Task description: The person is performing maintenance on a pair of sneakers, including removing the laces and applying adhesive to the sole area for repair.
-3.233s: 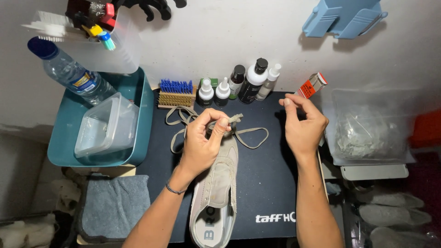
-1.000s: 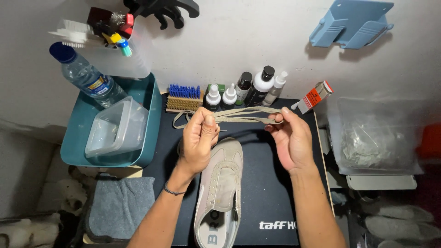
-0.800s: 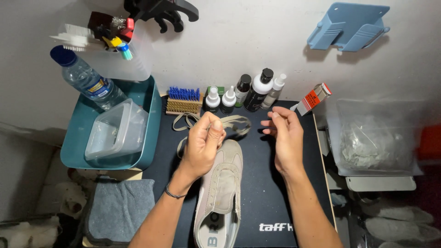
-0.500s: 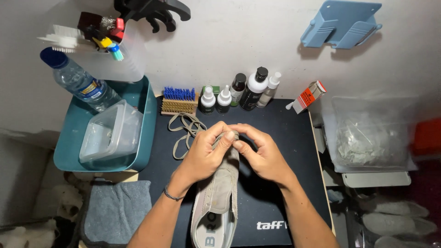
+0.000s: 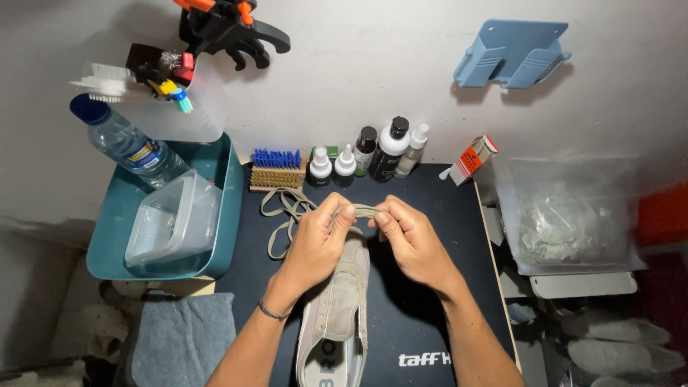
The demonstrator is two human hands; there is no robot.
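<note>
Two hands meet over the shoe's [image 5: 337,315] toe: left hand [image 5: 315,247] and right hand [image 5: 412,244] each pinch the lace [image 5: 362,210], taut between them for control. Slack loops trail left toward the brush [image 5: 276,170].

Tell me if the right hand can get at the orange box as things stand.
Probably yes: the right hand is pinching the lace, but bare mat lies between it and the orange box, with nothing in the way.

Left hand [image 5: 319,244] and right hand [image 5: 408,240] pinch a beige lace [image 5: 287,215] above a grey shoe [image 5: 337,315].
</note>
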